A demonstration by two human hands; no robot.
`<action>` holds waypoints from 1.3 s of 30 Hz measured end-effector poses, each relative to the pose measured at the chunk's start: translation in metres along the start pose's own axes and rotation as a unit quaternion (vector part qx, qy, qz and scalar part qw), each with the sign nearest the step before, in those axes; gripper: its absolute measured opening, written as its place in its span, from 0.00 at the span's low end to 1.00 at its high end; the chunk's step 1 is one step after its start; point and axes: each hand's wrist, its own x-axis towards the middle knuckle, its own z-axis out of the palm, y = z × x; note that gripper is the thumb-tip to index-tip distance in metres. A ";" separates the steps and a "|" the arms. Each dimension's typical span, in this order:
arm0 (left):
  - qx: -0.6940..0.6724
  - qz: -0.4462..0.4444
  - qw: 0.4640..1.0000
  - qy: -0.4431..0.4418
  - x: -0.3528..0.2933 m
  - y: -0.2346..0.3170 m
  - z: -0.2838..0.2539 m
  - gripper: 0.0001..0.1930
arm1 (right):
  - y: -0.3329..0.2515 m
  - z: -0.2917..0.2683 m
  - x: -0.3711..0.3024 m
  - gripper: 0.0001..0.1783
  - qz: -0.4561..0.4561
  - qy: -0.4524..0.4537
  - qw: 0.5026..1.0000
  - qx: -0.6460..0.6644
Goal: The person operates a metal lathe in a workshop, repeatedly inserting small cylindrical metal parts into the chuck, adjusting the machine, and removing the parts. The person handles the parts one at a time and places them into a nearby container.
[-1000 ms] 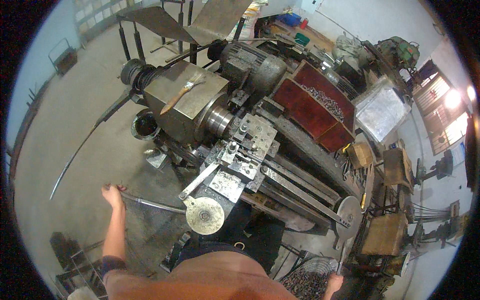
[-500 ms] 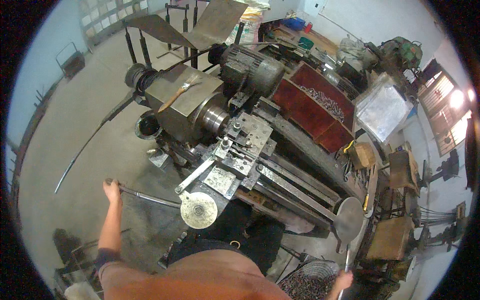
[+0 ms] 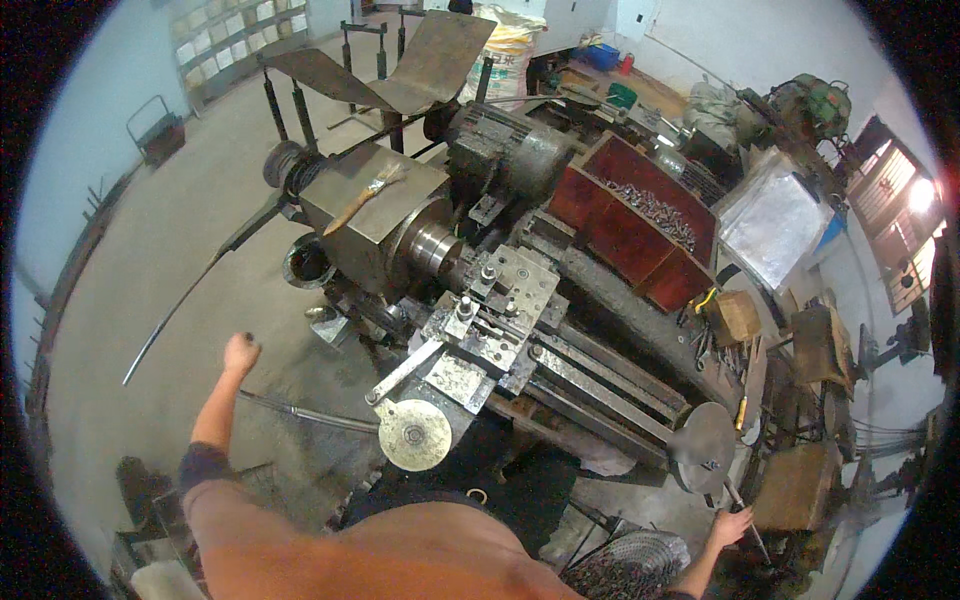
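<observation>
A lathe-like machine with a tool slide [image 3: 505,300] and a metal headstock box [image 3: 375,195] stands before me. My left hand [image 3: 241,353] is closed, above and apart from the end of a long metal lever [image 3: 310,412] on a round greasy disc [image 3: 415,436]. A small dark spot shows at its fingers; what they hold, if anything, I cannot make out. On the right, my right hand [image 3: 733,525] is wrapped round a thin metal rod handle [image 3: 738,497] beside the grey handwheel [image 3: 703,450]. A short flat-handled lever [image 3: 405,372] sits on the slide.
A brush [image 3: 362,200] lies on the headstock, with a motor [image 3: 510,150] behind it. The red tray [image 3: 632,215] carries many small metal parts. A long bent rod [image 3: 195,290] sticks out left. A basket of dark parts [image 3: 630,562] sits low, near my right arm.
My left hand has come off the lever end and moved slightly right and up. My right hand has swung right and up with the rod handle. The whole view has shifted slightly.
</observation>
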 end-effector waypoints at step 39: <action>0.026 -0.055 0.988 0.143 0.035 -0.094 -0.125 0.23 | -0.557 -0.495 -0.075 0.15 -0.612 -0.182 0.643 0.424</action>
